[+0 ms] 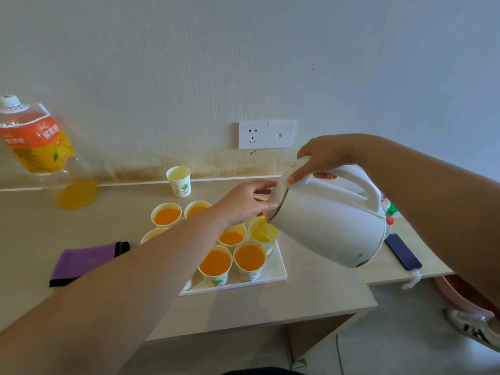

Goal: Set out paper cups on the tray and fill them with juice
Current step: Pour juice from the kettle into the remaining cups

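Note:
A white tray (278, 269) on the table holds several paper cups, most filled with orange juice, such as one at the front (249, 257). My right hand (322, 161) grips the handle of a white kettle (332, 226), thumb on its lid, tilting it left. Juice runs from the spout into a cup (263, 232) at the tray's right side. My left hand (246, 203) rests its fingers against the kettle's rim and lid edge. My left forearm hides part of the tray's left cups.
One paper cup (179, 180) without juice stands apart near the wall. A large, nearly empty juice bottle (40, 147) stands at the far left. A purple cloth (84, 262) lies left of the tray. A dark phone (402, 251) lies on the right. A wall socket (253, 134) is behind.

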{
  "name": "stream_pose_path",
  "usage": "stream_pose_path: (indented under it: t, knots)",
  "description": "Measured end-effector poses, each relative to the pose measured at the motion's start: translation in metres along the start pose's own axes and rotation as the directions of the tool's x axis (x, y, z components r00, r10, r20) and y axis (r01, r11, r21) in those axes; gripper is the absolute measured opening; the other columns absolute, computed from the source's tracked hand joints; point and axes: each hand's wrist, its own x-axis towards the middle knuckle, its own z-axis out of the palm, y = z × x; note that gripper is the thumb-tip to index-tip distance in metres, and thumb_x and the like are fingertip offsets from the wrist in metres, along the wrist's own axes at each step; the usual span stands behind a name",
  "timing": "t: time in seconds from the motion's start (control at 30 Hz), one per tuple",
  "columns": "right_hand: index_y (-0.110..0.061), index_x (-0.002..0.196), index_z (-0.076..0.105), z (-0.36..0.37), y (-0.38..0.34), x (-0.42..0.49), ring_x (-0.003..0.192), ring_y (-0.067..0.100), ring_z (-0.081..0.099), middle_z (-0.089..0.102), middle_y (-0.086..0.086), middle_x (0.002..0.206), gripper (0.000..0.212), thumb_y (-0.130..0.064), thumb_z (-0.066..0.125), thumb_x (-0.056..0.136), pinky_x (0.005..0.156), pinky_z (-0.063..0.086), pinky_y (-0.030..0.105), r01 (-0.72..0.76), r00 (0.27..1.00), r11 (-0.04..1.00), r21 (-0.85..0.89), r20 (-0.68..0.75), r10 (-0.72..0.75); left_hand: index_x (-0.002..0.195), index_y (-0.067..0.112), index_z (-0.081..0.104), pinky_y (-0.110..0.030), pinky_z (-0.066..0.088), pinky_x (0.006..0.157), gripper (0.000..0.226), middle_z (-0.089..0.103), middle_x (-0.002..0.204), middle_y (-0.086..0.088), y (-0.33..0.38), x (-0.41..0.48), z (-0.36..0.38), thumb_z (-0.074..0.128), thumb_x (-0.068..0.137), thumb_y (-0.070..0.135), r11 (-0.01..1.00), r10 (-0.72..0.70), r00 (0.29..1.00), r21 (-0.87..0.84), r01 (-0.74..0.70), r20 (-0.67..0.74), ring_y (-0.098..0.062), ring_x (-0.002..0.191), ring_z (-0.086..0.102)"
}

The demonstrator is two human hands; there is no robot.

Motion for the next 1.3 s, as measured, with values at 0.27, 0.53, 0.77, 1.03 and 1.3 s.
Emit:
stream_pose_path:
  t: [0.27, 0.53, 0.77, 1.03, 1.3]
  knots:
    - [-0.011, 0.075, 0.056, -0.003, 0.001, 0.000, 0.049, 0.014, 0.051, 0.058, 0.000, 0.052, 0.046, -0.057, 0.064, 0.079, 0.062, 0.038, 0.026, -0.006, 1.000, 1.000, -0.015, 0.003, 0.006, 0.133, 0.028, 0.053, -0.024, 0.053, 0.085, 0.048, 0.057, 0.117, 0.011, 0.004, 0.001, 0.001, 0.067, 0.087, 0.020, 1.000, 0.009, 1.000, -0.025, -0.009, 0.006, -0.014, 0.111, 0.058]
    - [-0.013, 0.074, 0.057, -0.008, 0.002, -0.002, 0.048, 0.014, 0.052, 0.058, -0.001, 0.051, 0.045, -0.056, 0.066, 0.077, 0.067, 0.044, 0.028, -0.019, 1.000, 1.000, -0.017, 0.007, 0.019, 0.132, 0.029, 0.053, -0.032, 0.053, 0.091, 0.049, 0.059, 0.120, 0.010, 0.006, 0.002, 0.002, 0.069, 0.086, 0.021, 0.999, 0.011, 1.000, -0.044, -0.011, 0.007, -0.015, 0.111, 0.060]
    - [-0.012, 0.074, 0.057, -0.011, 0.000, -0.003, 0.048, 0.014, 0.053, 0.058, -0.003, 0.050, 0.045, -0.057, 0.065, 0.078, 0.066, 0.045, 0.028, -0.023, 1.000, 0.999, -0.037, 0.006, 0.023, 0.132, 0.028, 0.053, -0.032, 0.053, 0.092, 0.048, 0.058, 0.119, 0.010, 0.010, 0.001, 0.001, 0.068, 0.087, 0.020, 0.999, 0.016, 1.000, -0.043, -0.016, 0.015, -0.015, 0.109, 0.060]
    - [-0.012, 0.075, 0.057, -0.013, -0.003, -0.006, 0.048, 0.015, 0.053, 0.059, 0.000, 0.053, 0.045, -0.056, 0.065, 0.078, 0.066, 0.045, 0.028, -0.039, 0.999, 0.998, -0.048, 0.017, 0.040, 0.131, 0.029, 0.054, -0.033, 0.052, 0.094, 0.048, 0.059, 0.116, 0.011, 0.009, 0.001, 0.001, 0.069, 0.086, 0.021, 0.999, 0.015, 1.000, -0.044, -0.014, 0.013, -0.013, 0.110, 0.059]
    - [-0.012, 0.073, 0.055, -0.015, -0.005, -0.007, 0.050, 0.016, 0.053, 0.057, 0.000, 0.051, 0.045, -0.056, 0.064, 0.079, 0.065, 0.042, 0.027, -0.048, 0.999, 0.996, -0.072, 0.019, 0.049, 0.131, 0.029, 0.053, -0.032, 0.053, 0.093, 0.048, 0.059, 0.119, 0.011, 0.010, 0.002, 0.001, 0.069, 0.086, 0.022, 0.999, 0.018, 1.000, -0.038, -0.018, 0.011, -0.013, 0.109, 0.060]
